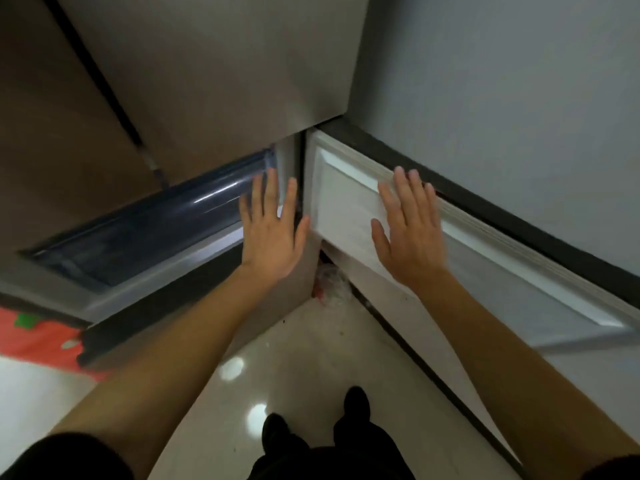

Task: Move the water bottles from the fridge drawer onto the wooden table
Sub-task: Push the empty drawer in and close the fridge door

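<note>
Both palms flat, fingers straight, holding nothing: your left hand point(272, 233) is by the right end of the fridge drawer point(138, 233), your right hand point(408, 233) on the open door point(346, 202).

The fridge drawer point(138, 233) lies left, the open door point(349, 209) right, with a bag point(332, 282) on the floor point(294, 358) between them.

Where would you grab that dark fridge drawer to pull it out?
The dark drawer: hook fingers over its long, rounded front lip, coming from above and in front, near the middle. I see no handle elsewhere.
</note>
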### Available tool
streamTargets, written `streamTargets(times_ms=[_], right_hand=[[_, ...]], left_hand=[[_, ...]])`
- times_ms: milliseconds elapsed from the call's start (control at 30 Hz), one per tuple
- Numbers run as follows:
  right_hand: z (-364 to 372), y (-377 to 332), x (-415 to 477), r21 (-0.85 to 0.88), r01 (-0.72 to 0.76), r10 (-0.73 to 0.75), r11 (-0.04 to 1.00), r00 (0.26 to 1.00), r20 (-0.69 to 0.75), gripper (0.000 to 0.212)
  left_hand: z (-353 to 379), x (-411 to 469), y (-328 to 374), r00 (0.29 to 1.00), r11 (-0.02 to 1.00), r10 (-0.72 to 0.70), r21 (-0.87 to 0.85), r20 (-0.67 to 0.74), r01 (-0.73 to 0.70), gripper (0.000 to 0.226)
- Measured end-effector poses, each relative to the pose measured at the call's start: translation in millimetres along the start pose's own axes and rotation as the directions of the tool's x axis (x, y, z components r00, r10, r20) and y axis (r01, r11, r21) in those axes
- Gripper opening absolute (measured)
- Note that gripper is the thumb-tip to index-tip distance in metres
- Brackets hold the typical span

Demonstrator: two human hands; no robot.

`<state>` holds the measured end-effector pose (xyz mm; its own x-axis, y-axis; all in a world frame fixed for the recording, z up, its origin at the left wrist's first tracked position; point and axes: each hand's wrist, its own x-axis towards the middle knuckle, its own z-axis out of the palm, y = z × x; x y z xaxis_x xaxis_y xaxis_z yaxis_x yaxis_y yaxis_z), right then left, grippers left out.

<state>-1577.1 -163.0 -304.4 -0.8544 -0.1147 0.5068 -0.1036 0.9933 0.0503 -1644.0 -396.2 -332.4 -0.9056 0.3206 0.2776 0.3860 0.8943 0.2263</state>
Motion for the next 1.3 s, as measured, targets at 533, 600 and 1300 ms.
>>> streamTargets(times_ms=[533, 600, 1300], right_hand=[[-126, 141, -131, -0.265, -0.613, 0.667, 0.745, 0.698, 0.261, 0.061], [-131, 147, -137, -0.249, -0.584, 0.634, 0.773, 0.727, 0.263, 0.062], [-150, 33, -142, 0.623, -0.561, -0.1, 0.545, 0.695, 0.712, 0.059]], left_hand=[[-1, 17, 218, 0.943, 0.956, 0.274, -0.164, 0.19, -0.244, 0.06], [-4, 14, 222, 0.95, 0.961, 0.24, -0.188, 0.201, -0.203, 0.061], [-61, -189, 180, 0.947, 0.69, -0.094, -0.666, 0.308, 0.285, 0.061]])
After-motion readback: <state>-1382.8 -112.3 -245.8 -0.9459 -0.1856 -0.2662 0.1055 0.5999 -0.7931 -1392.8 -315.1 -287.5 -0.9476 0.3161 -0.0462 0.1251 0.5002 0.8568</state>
